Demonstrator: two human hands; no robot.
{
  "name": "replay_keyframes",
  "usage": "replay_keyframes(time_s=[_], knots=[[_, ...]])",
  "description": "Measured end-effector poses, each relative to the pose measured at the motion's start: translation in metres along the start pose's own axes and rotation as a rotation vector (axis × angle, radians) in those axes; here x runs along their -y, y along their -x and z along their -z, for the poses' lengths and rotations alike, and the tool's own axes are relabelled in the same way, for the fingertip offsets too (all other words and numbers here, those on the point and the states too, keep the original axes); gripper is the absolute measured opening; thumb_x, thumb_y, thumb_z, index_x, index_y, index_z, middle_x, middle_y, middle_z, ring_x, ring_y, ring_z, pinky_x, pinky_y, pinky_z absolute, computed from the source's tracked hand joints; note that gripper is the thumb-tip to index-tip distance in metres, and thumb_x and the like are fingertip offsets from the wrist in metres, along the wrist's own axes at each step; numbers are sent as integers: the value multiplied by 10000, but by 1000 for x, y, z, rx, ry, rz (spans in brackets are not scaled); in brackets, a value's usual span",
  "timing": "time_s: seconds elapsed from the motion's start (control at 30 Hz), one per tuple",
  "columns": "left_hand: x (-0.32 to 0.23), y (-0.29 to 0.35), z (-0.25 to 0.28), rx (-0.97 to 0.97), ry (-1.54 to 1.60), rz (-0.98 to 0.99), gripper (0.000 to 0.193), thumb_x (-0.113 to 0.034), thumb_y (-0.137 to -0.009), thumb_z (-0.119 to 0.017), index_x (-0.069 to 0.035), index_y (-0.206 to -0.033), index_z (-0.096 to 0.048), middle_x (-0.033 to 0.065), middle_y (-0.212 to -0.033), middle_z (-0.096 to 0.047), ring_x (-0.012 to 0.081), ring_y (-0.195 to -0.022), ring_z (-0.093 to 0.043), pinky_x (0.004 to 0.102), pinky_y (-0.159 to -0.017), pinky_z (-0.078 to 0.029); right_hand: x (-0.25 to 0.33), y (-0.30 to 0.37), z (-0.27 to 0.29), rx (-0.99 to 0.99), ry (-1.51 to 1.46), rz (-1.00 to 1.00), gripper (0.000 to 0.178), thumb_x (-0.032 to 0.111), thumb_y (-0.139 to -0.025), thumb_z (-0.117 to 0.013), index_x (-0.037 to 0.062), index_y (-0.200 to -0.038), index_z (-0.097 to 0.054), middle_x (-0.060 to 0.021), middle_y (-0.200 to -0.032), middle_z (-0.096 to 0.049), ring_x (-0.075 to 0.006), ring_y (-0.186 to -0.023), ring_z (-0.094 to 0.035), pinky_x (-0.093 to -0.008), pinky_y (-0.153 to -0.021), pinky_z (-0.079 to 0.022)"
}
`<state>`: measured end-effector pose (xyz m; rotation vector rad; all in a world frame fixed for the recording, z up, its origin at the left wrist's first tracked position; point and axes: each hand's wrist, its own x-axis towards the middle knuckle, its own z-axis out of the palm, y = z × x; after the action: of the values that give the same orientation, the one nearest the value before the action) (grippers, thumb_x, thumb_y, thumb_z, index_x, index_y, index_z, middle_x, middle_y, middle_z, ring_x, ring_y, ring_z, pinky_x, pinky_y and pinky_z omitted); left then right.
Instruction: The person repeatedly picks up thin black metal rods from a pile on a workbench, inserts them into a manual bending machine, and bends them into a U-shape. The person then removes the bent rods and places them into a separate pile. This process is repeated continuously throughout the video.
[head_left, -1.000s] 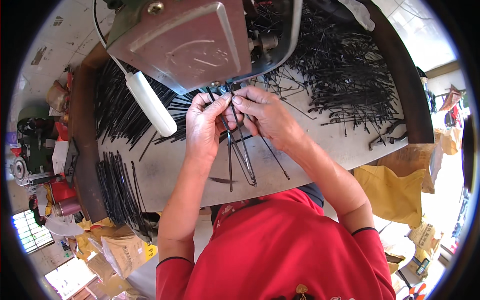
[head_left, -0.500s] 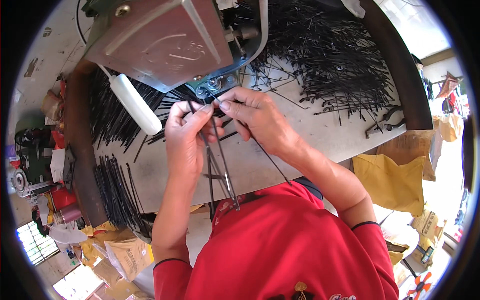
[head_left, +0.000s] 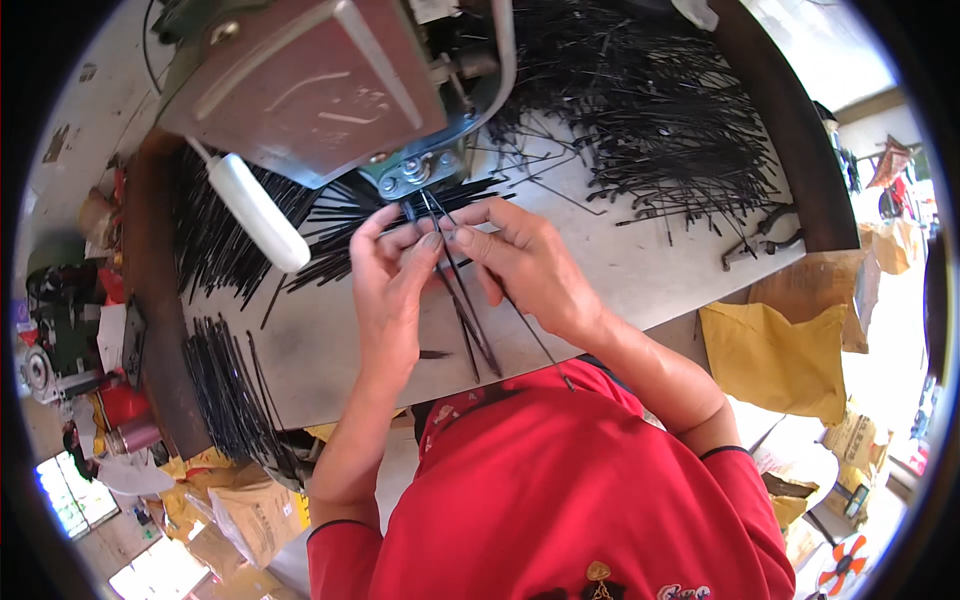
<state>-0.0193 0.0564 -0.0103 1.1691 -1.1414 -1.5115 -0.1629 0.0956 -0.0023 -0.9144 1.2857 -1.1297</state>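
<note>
I see the left hand point(head_left: 388, 285) mid-frame pinching black rods point(head_left: 467, 306) that extend below its fingers; the right hand point(head_left: 535, 265), just beside, grips a thin rod point(head_left: 538, 341) slanting lower right.

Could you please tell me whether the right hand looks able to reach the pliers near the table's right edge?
Probably yes: mostly bare tabletop seems to lie between the right hand and the pliers. However, it appears to be holding a thin black rod, so it would likely need to let go first.
</note>
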Motion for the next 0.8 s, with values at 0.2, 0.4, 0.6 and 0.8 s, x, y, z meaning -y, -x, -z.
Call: replay_keyframes(time_s=[0.2, 0.4, 0.6, 0.8], knots=[[11, 1, -3, -2, -165, -31, 206, -148, -855, -679, -47, -952, -529, 5, -779, -550, 59, -681, -516, 195, -577, -420, -34, 17, -10, -202, 622, 340, 247, 200, -874, -581, 25, -1040, -530, -196, -615, -586, -402, -624, -609, -450, -539, -491], [20, -6, -12, 84, -146, 86, 172, -146, -866, -660, -50, -943, -540, 21, -752, -579, 76, -619, -538, 197, -532, -427, -34, 40, 7, -163, 713, 363, 210, 194, -885, -576, 49, -1034, -549, -144, -844, -642, -343, -594, -608, -421, -536, -496], [23, -5, -2, 44, -112, 141, 184, -165, -877, -653, -49, -997, -576, 19, -758, -596, 36, -571, -503, 151, -477, -372, -24, 104, 133, -1011, 775, 598, 239, -4, -814, -553, 112, -1009, -629, -77, -904, -655, -206, -704, -635, -338, -539, -495], [22, -7, -2, 121, 19, 200, 173, -153, -899, -632, -46, -1028, -590, 7, -749, -580, 4, -535, -435, 128, -414, -298, -48, 155, 252, -1087, 1709, 202, 292, -63, -761, -508, 65, -1004, -604, -62, -1154, -606, -244, -1049, -556, -367, -889, -445]])
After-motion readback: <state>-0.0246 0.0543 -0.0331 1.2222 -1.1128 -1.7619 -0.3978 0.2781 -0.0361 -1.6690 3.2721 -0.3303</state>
